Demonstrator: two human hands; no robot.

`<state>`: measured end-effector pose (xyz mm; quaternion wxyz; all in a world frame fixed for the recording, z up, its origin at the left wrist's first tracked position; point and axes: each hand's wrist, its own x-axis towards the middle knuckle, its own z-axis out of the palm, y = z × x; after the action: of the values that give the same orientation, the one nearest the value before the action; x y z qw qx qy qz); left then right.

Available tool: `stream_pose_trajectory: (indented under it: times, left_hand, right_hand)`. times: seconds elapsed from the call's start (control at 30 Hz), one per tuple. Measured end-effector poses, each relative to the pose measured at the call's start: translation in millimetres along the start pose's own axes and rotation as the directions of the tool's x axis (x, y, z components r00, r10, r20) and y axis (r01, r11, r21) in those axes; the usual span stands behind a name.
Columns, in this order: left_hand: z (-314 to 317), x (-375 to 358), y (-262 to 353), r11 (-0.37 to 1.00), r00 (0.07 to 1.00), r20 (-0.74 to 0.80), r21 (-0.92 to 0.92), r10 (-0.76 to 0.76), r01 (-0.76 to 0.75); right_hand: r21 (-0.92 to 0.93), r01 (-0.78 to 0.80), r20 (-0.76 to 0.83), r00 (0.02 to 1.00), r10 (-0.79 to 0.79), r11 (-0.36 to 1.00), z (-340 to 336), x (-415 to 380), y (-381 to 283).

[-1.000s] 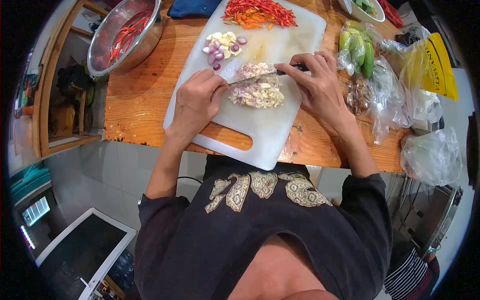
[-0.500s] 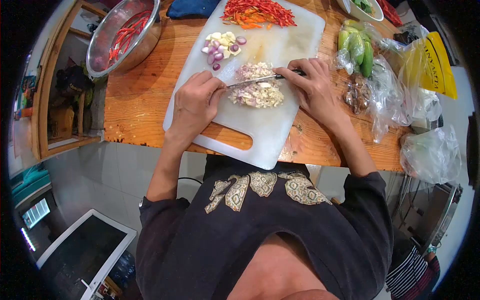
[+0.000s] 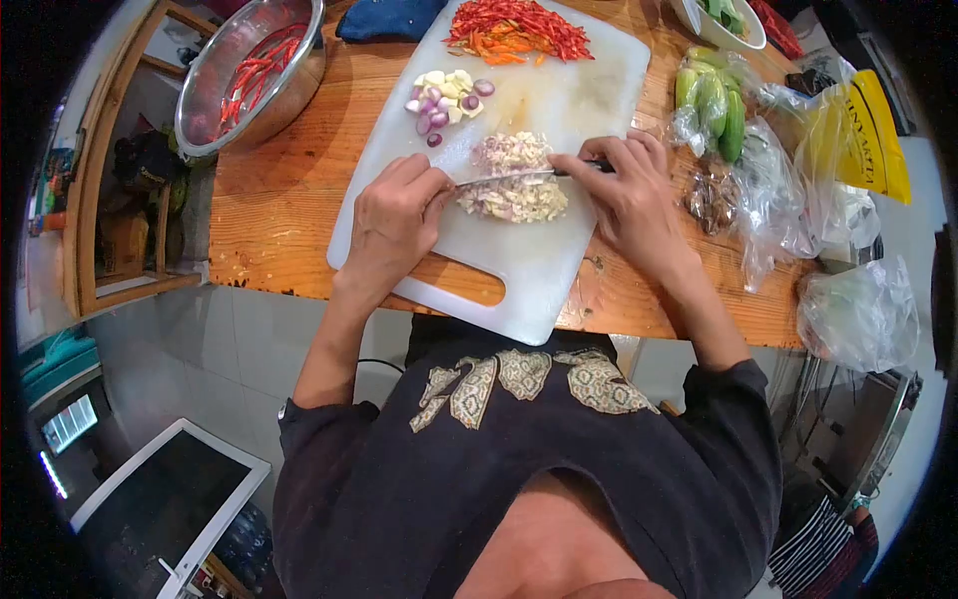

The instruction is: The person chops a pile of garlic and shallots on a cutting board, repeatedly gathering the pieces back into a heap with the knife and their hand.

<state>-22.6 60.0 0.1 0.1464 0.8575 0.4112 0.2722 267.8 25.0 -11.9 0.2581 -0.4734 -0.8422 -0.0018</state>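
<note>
A knife lies crosswise over a pile of chopped shallots and garlic on the white cutting board. My right hand is closed on its dark handle, the index finger stretched along the top. My left hand pinches the tip end of the blade between thumb and fingers. Behind the pile sit peeled whole shallots and garlic cloves. Sliced red and orange chilies are heaped at the board's far end.
A metal bowl with red chilies stands at the left table edge. To the right are bagged cucumbers, clear plastic bags and a yellow bag. A white bowl with greens stands at the far right.
The knife's handle end has dropped slightly toward me, and the blade now lies flatter across the pile. Both hands keep their hold. The whole view has shifted a little.
</note>
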Motion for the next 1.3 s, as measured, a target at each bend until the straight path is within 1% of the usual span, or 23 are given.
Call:
stream_pose_trajectory:
  times: [0.1, 0.2, 0.3, 0.4, 0.43, 0.53, 0.57, 0.63, 0.77, 0.87, 0.97, 1.07, 1.13, 1.23, 1.3]
  left_hand:
    - [2.7, 0.6, -0.1, 1.0, 1.0, 0.008, -0.011, 0.004, -0.004]
    - [1.3, -1.1, -0.4, 1.0, 1.0, 0.006, -0.012, -0.003, 0.003]
    - [3.7, 2.0, 0.2, 1.0, 1.0, -0.011, -0.016, -0.002, 0.002]
    - [2.7, 0.4, 1.7, 1.0, 1.0, -0.001, -0.001, -0.004, 0.004]
    - [2.2, 3.1, 1.4, 1.0, 1.0, -0.009, 0.009, -0.001, 0.001]
    - [4.5, 2.1, -1.8, 1.0, 1.0, -0.001, -0.006, -0.007, 0.007]
    - [4.3, 3.7, -2.5, 1.0, 1.0, -0.009, -0.003, -0.016, 0.016]
    - [3.7, 3.3, -0.8, 0.999, 0.999, -0.008, -0.005, -0.034, 0.034]
    - [4.0, 0.8, -1.3, 1.0, 1.0, 0.004, -0.001, -0.01, 0.01]
    - [2.6, 1.4, -1.3, 1.0, 1.0, -0.017, 0.028, -0.01, 0.011]
    - [3.5, 3.1, 1.7, 0.998, 0.998, -0.049, 0.049, -0.039, 0.042]
    - [8.0, 15.0, -4.1, 0.992, 0.992, -0.111, 0.103, -0.061, 0.072]
    - [13.2, 15.3, -6.5, 0.988, 0.988, -0.132, 0.121, -0.074, 0.09]
    - [12.0, 14.0, -4.7, 0.986, 0.989, -0.118, 0.131, -0.09, 0.106]
    - [8.1, 11.0, 1.5, 0.987, 0.994, -0.077, 0.133, -0.077, 0.086]
  right_hand:
    - [0.0, 0.004, -0.018, 1.0, -0.004, 1.0, -4.0, 4.8, -1.1]
    - [-0.018, -0.011, 0.014, 1.0, 0.012, 1.0, 2.3, 0.4, 3.1]
    - [-0.003, 0.024, -0.036, 0.999, -0.024, 1.0, -7.7, 9.1, 2.0]
    - [0.01, -0.007, 0.011, 1.0, 0.007, 1.0, 7.4, 10.3, 15.8]
    - [0.049, 0.015, 0.015, 1.0, -0.016, 0.999, 5.0, 12.2, 18.6]
    - [0.042, 0.055, -0.017, 0.998, -0.055, 0.998, -4.7, 19.1, 14.2]
    - [0.045, 0.046, -0.021, 0.999, -0.045, 0.998, 0.4, 18.1, 15.2]
    - [0.034, 0.043, 0.001, 0.999, -0.043, 0.999, -0.1, 17.5, 15.0]
    - [0.014, 0.036, 0.021, 0.999, -0.037, 0.999, 0.8, 19.3, 13.8]
    - [-0.03, 0.118, 0.018, 0.993, -0.117, 0.993, -7.5, 25.9, 19.9]
    - [0.047, 0.145, -0.039, 0.989, -0.143, 0.988, -13.6, 45.3, 32.8]
    - [0.059, 0.142, -0.04, 0.989, -0.14, 0.988, 8.8, 53.4, 45.1]
    - [0.067, 0.116, -0.013, 0.993, -0.116, 0.991, 15.3, 54.3, 48.6]
    - [0.125, 0.095, 0.013, 0.995, -0.097, 0.988, 17.1, 47.0, 48.2]
    - [0.176, 0.077, 0.043, 0.995, -0.086, 0.981, 13.9, 38.3, 46.0]
